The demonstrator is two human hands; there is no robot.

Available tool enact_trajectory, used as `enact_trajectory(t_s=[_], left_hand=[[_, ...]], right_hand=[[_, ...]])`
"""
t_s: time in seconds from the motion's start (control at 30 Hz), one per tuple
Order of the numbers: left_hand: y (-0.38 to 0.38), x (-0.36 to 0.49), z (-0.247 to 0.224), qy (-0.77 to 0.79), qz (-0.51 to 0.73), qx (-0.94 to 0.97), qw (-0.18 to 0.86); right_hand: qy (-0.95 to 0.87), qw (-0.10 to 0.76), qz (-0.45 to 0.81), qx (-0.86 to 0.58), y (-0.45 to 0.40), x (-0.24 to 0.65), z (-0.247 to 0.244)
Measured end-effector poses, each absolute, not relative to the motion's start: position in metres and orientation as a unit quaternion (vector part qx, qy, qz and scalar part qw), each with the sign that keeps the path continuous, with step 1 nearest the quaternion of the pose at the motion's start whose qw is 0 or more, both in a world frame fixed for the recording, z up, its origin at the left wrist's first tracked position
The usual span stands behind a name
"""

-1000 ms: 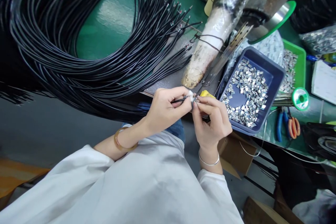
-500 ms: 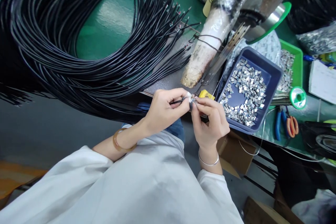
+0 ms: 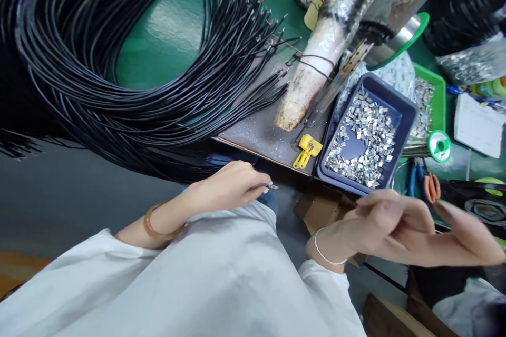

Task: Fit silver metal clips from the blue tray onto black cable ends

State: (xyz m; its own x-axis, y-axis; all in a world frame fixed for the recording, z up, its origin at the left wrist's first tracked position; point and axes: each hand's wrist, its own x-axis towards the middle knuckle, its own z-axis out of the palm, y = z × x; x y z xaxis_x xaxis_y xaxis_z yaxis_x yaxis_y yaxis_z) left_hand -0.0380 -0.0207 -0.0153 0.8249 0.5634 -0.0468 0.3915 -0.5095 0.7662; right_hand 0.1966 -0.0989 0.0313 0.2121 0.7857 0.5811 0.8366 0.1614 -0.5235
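Observation:
My left hand (image 3: 227, 187) is closed on a thin black cable, its fingers pinched together. A small metal tip (image 3: 273, 186) sticks out past my fingertips; the rest of the cable is mostly hidden by the hand. Out to the right, below the blue tray, my right hand (image 3: 379, 226) has curled fingers and is blurred. Another person's hand (image 3: 470, 237) seems to come in from the right edge and overlap it. I cannot make out what, if anything, lies between them. A yellow clip-like piece (image 3: 307, 150) lies on the bench corner.
A large bundle of black cables (image 3: 158, 100) covers the left. The blue tray (image 3: 407, 116) holds many small metal pieces, with a green tray (image 3: 438, 84) behind. A wrapped pole (image 3: 308, 68) slants over the bench. Orange-and-blue-handled pliers (image 3: 431, 187) and a cardboard box (image 3: 322, 210) are nearby.
My hands have parted from their pinch at the bench edge. The left drew back toward my body with the cable; the right swung far right, and the yellow piece is now uncovered.

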Motion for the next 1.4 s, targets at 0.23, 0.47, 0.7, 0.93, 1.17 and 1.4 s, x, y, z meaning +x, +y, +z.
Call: enact_trajectory(t_s=[0.23, 0.47, 0.7, 0.93, 1.17, 1.4], left_hand=[[0.0, -0.048, -0.012, 0.451, 0.414, 0.765, 0.198], [0.028, -0.059, -0.024, 0.498, 0.338, 0.791, 0.112], [0.005, -0.096, -0.029, 0.532, 0.491, 0.655, 0.215], [0.012, -0.088, -0.025, 0.496, 0.653, 0.454, 0.347], [0.023, -0.09, -0.02, 0.468, 0.503, 0.519, 0.508], [0.017, -0.078, 0.009, 0.286, 0.454, 0.492, 0.686]], right_hand=[[-0.565, 0.353, -0.027, -0.745, -0.066, 0.223, 0.022], [-0.612, 0.309, 0.095, -0.721, -0.033, 0.26, 0.013], [-0.612, 0.258, 0.048, -0.746, -0.038, 0.275, 0.016], [-0.63, 0.233, -0.015, -0.741, -0.043, 0.263, 0.014], [-0.609, 0.236, -0.053, -0.756, -0.042, 0.261, 0.008], [-0.59, 0.354, -0.05, -0.724, -0.044, 0.253, 0.009]])
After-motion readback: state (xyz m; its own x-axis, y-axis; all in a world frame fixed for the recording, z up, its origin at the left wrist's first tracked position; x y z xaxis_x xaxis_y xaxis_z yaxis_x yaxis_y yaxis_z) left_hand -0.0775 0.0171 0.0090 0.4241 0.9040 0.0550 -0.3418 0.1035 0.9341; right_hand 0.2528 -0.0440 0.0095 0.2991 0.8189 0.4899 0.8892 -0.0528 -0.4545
